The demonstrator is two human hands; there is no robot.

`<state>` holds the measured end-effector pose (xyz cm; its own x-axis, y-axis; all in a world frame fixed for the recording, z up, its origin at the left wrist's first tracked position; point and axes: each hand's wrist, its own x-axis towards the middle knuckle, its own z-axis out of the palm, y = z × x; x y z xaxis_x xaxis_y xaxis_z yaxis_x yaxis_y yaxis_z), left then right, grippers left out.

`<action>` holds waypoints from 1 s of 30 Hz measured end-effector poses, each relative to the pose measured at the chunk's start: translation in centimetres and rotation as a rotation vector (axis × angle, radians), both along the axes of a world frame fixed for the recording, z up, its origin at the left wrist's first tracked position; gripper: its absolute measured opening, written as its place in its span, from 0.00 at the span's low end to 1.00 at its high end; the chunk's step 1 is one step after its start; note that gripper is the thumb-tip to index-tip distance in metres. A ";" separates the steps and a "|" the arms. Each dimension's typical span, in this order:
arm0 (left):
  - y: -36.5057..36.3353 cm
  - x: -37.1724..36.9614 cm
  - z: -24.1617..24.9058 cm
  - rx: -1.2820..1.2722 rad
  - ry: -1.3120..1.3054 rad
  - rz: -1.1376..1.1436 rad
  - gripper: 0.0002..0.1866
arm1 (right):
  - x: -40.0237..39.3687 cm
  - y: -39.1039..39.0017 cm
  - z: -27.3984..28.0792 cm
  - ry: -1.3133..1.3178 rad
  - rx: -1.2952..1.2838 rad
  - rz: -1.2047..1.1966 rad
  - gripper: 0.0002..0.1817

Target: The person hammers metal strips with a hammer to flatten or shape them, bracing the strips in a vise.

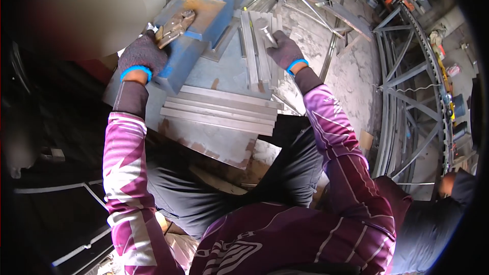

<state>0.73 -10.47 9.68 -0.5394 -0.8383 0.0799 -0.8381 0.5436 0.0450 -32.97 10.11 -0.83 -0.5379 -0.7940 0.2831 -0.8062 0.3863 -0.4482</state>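
My left hand (142, 53), in a dark knit glove with a blue cuff, is closed around the handles of a pair of locking pliers (177, 26). The pliers' jaws lie over the flat top of a blue steel machine or vise (209, 12). I cannot make out anything clamped in them. My right hand (286, 52), gloved the same way, grips a hammer (263, 25) by its handle, and the metal head points up and away from me. The hammer is above flat metal strips (252, 56) on the metal bench (206, 137).
Several flat bars (219, 109) lie side by side across the near part of the bench. A long steel truss (407, 81) runs along the right. Beyond stands a low work table (336, 12). Another person's arm (453, 183) shows at the lower right.
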 end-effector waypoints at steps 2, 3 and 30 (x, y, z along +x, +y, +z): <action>0.2 0.0 0.0 0.004 0.020 0.001 0.28 | 2.9 0.9 2.2 0.011 0.260 0.121 0.24; 0.5 0.0 0.3 0.006 0.040 0.002 0.28 | 4.0 1.4 2.2 0.085 0.263 0.188 0.25; -0.1 -0.3 -0.7 0.030 0.085 0.002 0.29 | 9.3 16.4 -6.2 0.229 0.142 0.289 0.29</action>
<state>0.44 -10.58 8.98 -0.5303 -0.8418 0.1001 -0.8314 0.5396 0.1328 -23.69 26.53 -7.06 -0.2224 -0.9433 0.2463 -0.9636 0.1743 -0.2025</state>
